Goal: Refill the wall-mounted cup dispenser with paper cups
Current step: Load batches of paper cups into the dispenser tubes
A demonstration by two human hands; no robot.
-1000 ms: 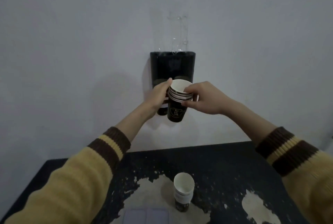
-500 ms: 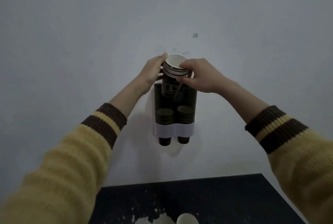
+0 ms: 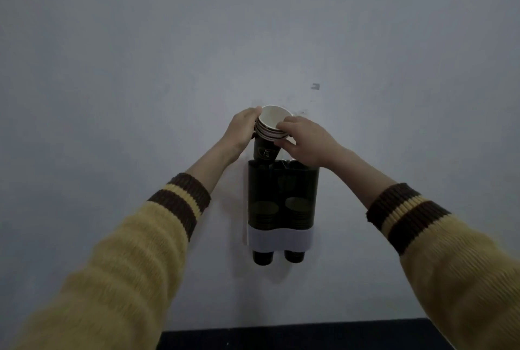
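A dark two-tube cup dispenser (image 3: 282, 181) with a white lower band hangs on the grey wall. Through its tinted front I see cup stacks low in both tubes, and a dark cup bottom pokes out under each. A short stack of dark paper cups (image 3: 266, 141) with white rims is held upright just above the left tube's open top, its base at the opening. My left hand (image 3: 242, 131) grips the stack's left side near the rims. My right hand (image 3: 305, 140) holds the right side, fingers over the rims.
The plain grey wall (image 3: 140, 96) fills most of the view, with a small mark up and to the right of the dispenser. The far edge of a black table (image 3: 309, 335) shows along the bottom.
Both hands carried the cup stack up from in front of the dispenser's lower part to above its left opening. My view tilted up, so the table and the cups on it dropped out of sight.
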